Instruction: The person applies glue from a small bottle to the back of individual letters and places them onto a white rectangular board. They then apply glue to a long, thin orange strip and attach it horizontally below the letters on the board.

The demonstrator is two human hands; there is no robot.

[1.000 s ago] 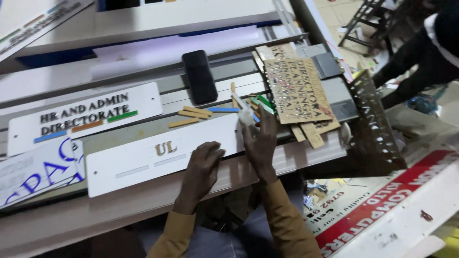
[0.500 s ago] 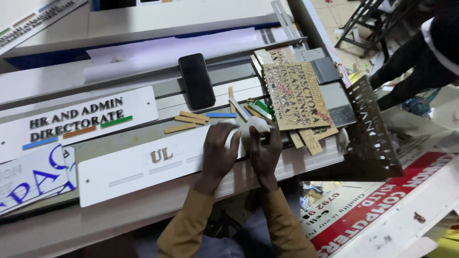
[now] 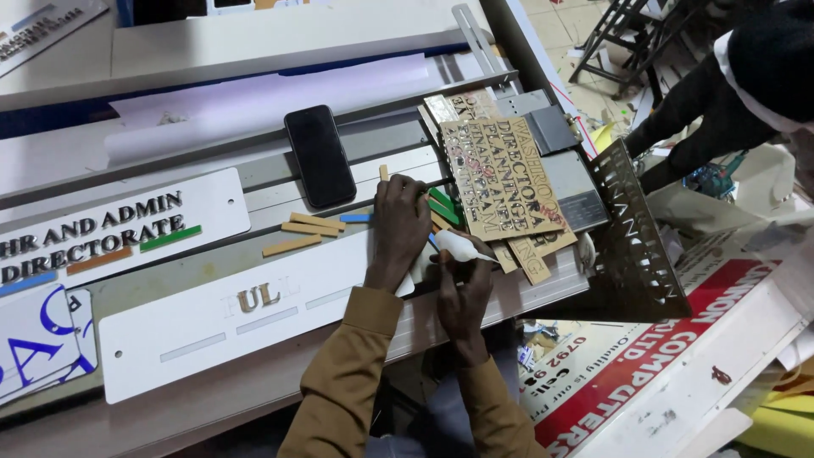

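Black phone (image 3: pixel 320 154) on grey bench; lettered white nameplate (image 3: pixel 110 233) left; brown cut-out stencil sheets (image 3: pixel 500 174) right.

A small white glue bottle (image 3: pixel 460 247) is gripped in the right hand (image 3: pixel 463 293), its nozzle pointed to the right. The left hand (image 3: pixel 398 227) is laid palm down just beside it, over the right end of a long white sign plate (image 3: pixel 212 318) on which a few gold letters are fixed. Thin wooden strips (image 3: pixel 303 231) are scattered just above the plate, near a black phone (image 3: pixel 320 167) that is laid face up. A brown cut-out lettering sheet (image 3: pixel 500 176) is seen to the right of the hands. A second white sign with dark lettering (image 3: pixel 110 231) is placed at the left.
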